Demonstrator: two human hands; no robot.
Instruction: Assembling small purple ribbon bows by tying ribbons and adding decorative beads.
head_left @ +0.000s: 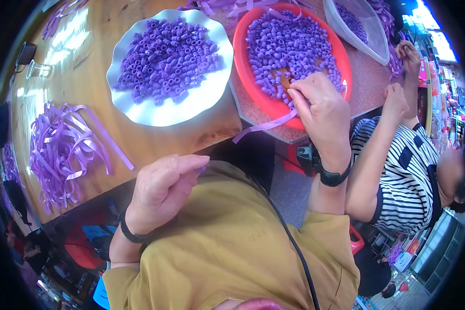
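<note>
My right hand (320,106) is over the near part of a red oval plate (241,77) that bears many small purple beads (289,44). Its thumb and forefinger are pinched together. A purple ribbon (266,125) runs from under this hand, its loose end hanging over the plate's rim to the left. Held in front of my chest, my left hand (163,188) has its fingers pressed together. A speck of purple shows at its fingertips, too small to name. To the left, a white scalloped plate (120,98) holds a heap of similar purple beads (168,59).
Cut purple ribbons (70,150) lie piled on the wooden table (129,147) at left. A white translucent tray (374,49) with purple pieces stands at the far right. A co-worker in a striped shirt (398,181) sits close at my right, both hands (398,98) raised.
</note>
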